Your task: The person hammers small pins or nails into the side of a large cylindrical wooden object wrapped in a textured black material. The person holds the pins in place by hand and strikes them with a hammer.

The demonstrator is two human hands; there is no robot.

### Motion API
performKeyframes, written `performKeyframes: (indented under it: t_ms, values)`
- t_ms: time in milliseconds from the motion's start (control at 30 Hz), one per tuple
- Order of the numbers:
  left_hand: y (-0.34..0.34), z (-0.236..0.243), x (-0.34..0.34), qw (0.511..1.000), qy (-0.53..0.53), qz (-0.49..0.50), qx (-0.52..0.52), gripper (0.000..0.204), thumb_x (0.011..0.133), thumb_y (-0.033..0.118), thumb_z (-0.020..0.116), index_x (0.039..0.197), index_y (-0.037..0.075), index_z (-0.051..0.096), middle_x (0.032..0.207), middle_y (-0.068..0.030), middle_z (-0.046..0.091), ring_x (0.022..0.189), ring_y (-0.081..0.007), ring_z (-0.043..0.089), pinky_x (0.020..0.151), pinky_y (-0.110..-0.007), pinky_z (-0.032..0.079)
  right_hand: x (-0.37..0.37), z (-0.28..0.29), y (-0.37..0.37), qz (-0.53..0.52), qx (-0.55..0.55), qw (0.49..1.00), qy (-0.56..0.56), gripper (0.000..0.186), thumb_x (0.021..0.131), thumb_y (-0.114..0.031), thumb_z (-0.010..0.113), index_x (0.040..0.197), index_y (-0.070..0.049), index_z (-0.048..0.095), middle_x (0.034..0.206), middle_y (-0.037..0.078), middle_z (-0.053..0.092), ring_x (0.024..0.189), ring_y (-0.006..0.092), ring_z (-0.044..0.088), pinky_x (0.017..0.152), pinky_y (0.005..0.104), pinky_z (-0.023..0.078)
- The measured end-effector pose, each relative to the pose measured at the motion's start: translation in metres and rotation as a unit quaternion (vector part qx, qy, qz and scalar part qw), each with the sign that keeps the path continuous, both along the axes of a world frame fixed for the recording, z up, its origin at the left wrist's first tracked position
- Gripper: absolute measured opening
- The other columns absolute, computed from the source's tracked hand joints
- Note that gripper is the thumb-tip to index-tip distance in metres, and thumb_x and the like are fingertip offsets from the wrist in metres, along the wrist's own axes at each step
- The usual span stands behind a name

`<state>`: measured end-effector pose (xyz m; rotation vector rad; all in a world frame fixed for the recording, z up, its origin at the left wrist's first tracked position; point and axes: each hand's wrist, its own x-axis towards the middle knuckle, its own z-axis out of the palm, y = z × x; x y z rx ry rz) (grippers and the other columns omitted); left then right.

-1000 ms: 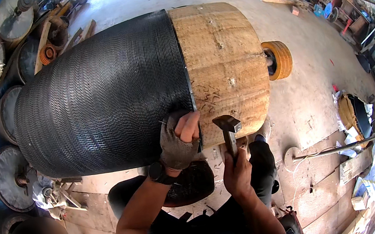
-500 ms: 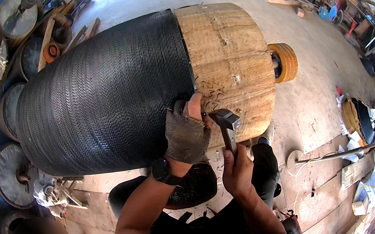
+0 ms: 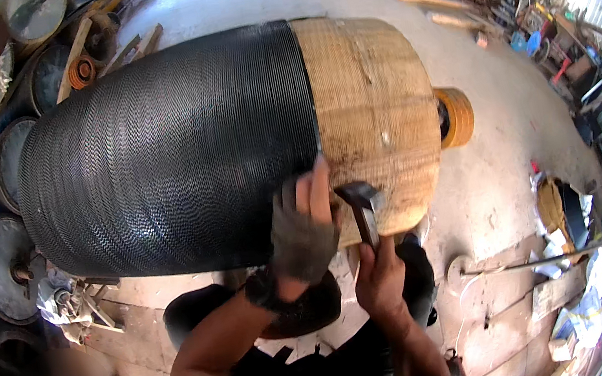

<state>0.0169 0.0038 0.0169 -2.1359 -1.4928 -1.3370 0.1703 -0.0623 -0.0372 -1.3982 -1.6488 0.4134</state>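
Note:
A large wooden drum [image 3: 372, 88] lies across in front of me, its left part covered by tightly wound ridged black strip [image 3: 174, 145]. My left hand [image 3: 301, 228], in a worn grey fingerless glove, rests at the edge where the black winding meets the bare wood. Its fingers are bent together, with the index fingertip at that edge; whatever they pinch is hidden. My right hand [image 3: 380, 282] grips a hammer [image 3: 363, 209] by the handle. The hammer's head is just right of my left fingers, over the wood. Small dark marks dot the wood beside them.
An orange wheel [image 3: 456, 116] sits at the drum's right end. Round metal-ended rollers [image 3: 4, 269] are stacked along the left. A dark round seat-like thing [image 3: 302, 311] is between my knees. Scrap and bags [image 3: 592, 283] lie at right, planks [image 3: 433, 0] farther off.
The whole view has shifted slightly, so the drum sits a little lower in it. Both hands and the hammer keep nearly the same places, the hammer head still beside my left fingers.

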Motion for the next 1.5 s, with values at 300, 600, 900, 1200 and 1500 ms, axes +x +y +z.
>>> performKeyframes:
  t_ms: [300, 600, 900, 1200, 1500]
  values:
    - [-0.119, -0.092, -0.013, 0.935, 0.202, -0.143, -0.253, 0.038, 0.083, 0.019, 0.070, 0.116, 0.002, 0.061, 0.112, -0.0144, 0.059, 0.100, -0.0298, 0.061, 0.083, -0.045, 0.053, 0.001, -0.014, 0.013, 0.017, -0.029, 0.999, -0.015, 0.020, 0.098, -0.014, 0.052, 0.104, 0.005, 0.052, 0.072, 0.029, 0.059, 0.068, 0.0503, 0.062, 0.052, 0.0480, 0.047]
    - [-0.113, -0.132, -0.010, 0.934, 0.244, -0.175, -0.192, 0.016, 0.080, 0.011, 0.069, 0.093, 0.002, 0.072, 0.093, -0.0110, 0.064, 0.097, -0.0287, 0.062, 0.080, -0.042, 0.055, -0.004, -0.026, 0.021, -0.010, 0.033, 0.994, -0.101, 0.019, 0.096, -0.013, 0.056, 0.106, 0.002, 0.056, 0.083, 0.027, 0.064, 0.072, 0.0473, 0.064, 0.060, 0.0477, 0.052]
    - [-0.110, -0.125, -0.009, 0.933, 0.255, -0.142, -0.210, 0.020, 0.079, 0.007, 0.068, 0.098, -0.001, 0.069, 0.093, -0.0151, 0.066, 0.087, -0.0295, 0.065, 0.070, -0.041, 0.056, -0.010, -0.029, 0.023, -0.055, -0.005, 0.991, -0.118, 0.019, 0.100, -0.014, 0.049, 0.097, 0.003, 0.055, 0.078, 0.027, 0.063, 0.069, 0.0459, 0.065, 0.056, 0.0440, 0.048]
    - [-0.064, -0.073, -0.029, 0.963, -0.033, -0.182, -0.195, 0.024, 0.085, 0.006, 0.064, 0.107, -0.001, 0.063, 0.101, -0.0198, 0.063, 0.075, -0.0317, 0.063, 0.066, -0.041, 0.054, -0.003, -0.022, 0.013, -0.015, 0.107, 0.994, -0.015, 0.015, 0.098, -0.013, 0.051, 0.093, 0.002, 0.051, 0.067, 0.015, 0.057, 0.059, 0.0304, 0.058, 0.053, 0.0387, 0.045]
    - [0.012, -0.008, -0.084, 0.991, 0.041, -0.028, 0.128, 0.055, 0.076, -0.007, 0.065, 0.128, 0.008, 0.060, 0.113, -0.0116, 0.059, 0.088, -0.0288, 0.063, 0.072, -0.039, 0.053, 0.005, -0.035, 0.003, -0.011, 0.191, 0.975, 0.109, 0.024, 0.101, -0.019, 0.046, 0.089, 0.001, 0.052, 0.067, 0.010, 0.054, 0.054, 0.0203, 0.049, 0.049, 0.0306, 0.037]
